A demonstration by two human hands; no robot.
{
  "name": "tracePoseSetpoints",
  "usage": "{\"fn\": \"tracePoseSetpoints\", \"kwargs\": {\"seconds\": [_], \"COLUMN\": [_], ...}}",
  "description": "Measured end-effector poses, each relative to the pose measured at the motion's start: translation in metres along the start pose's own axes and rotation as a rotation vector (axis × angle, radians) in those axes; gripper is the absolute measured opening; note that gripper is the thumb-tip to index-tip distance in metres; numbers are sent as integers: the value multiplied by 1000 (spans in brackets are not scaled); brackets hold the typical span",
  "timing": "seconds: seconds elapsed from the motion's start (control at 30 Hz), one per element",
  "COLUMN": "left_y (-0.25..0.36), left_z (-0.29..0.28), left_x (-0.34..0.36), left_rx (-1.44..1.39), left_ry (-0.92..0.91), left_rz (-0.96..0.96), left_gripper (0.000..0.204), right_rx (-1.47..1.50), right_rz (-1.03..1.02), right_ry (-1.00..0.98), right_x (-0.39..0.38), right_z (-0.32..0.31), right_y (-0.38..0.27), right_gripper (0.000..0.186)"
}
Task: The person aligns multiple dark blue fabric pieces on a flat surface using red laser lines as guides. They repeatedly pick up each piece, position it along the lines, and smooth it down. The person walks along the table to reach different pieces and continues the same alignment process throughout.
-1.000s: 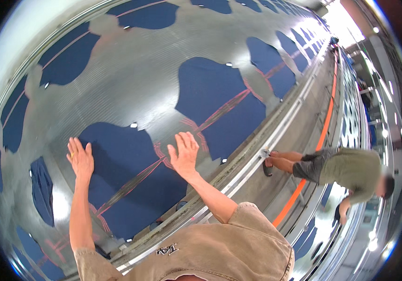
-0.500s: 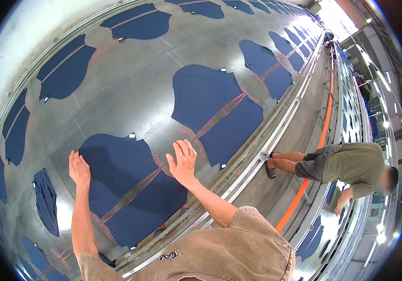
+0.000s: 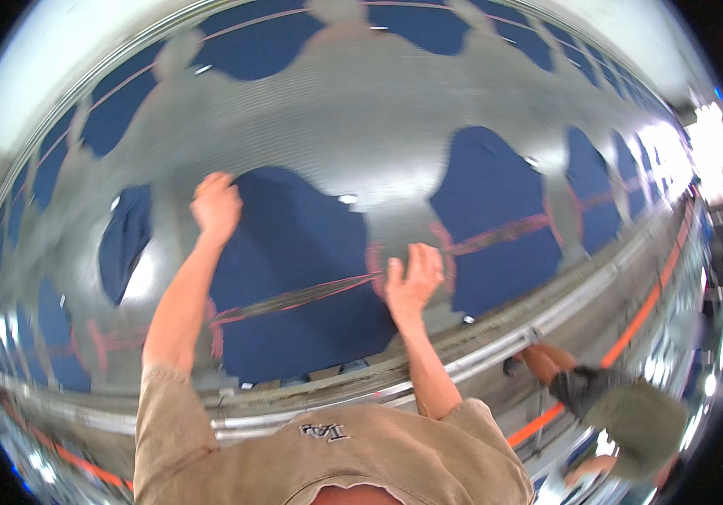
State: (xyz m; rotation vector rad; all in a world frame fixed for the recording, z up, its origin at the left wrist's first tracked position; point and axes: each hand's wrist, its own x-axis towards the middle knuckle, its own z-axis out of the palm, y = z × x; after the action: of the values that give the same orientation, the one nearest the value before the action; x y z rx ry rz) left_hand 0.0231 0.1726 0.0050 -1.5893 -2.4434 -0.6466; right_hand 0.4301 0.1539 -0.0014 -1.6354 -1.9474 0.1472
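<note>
A flat navy fabric piece (image 3: 294, 240) with curved upper edges lies on the grey table (image 3: 311, 126) in front of me. A dark strip edged with red lines crosses its lower part, and a small white tag (image 3: 347, 199) sits at its upper right corner. By the upper left edge of the piece is my left hand (image 3: 217, 209), its fingers curled in; whether they pinch anything is hidden. My right hand (image 3: 413, 282) is at the piece's right edge, fingers spread over the red-marked gap beside the neighbouring navy piece (image 3: 496, 198). It holds nothing.
A crumpled navy piece (image 3: 126, 240) lies to the left. More navy pieces (image 3: 260, 42) line the far side of the table. A metal rail (image 3: 496, 347) runs along the near edge. Beyond it, at right, a person in an olive shirt (image 3: 637, 425) bends by an orange strip (image 3: 631, 337).
The view has turned, so the table now runs more across the picture. My left fingers have gone from flat to curled. My right hand stays spread by the fabric's right edge.
</note>
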Motion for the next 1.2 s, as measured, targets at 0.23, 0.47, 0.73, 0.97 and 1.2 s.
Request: {"fn": "tracePoseSetpoints", "kwargs": {"seconds": [0.23, 0.47, 0.73, 0.97, 1.2], "left_y": [6, 9, 8, 3, -8], "left_z": [-6, -7, -3, 0, -2], "left_x": [-6, 7, 20, 15, 13], "left_rx": [-67, -130, -80, -132, -270], "left_ry": [-12, -122, -292, -343, -363], "left_rz": [-69, -345, -410, -398, -359], "left_gripper": [7, 3, 16, 11, 16], "right_rx": [34, 29, 324, 413, 443], "right_rz": [49, 52, 158, 119, -358], "right_ry": [-44, -40, -205, -180, -336], "right_x": [-1, 0, 14, 65, 129], "right_z": [-4, -4, -29, -51, 59], "right_y": [-5, -7, 2, -48, -129], "right_gripper": [47, 47, 43, 38, 40]}}
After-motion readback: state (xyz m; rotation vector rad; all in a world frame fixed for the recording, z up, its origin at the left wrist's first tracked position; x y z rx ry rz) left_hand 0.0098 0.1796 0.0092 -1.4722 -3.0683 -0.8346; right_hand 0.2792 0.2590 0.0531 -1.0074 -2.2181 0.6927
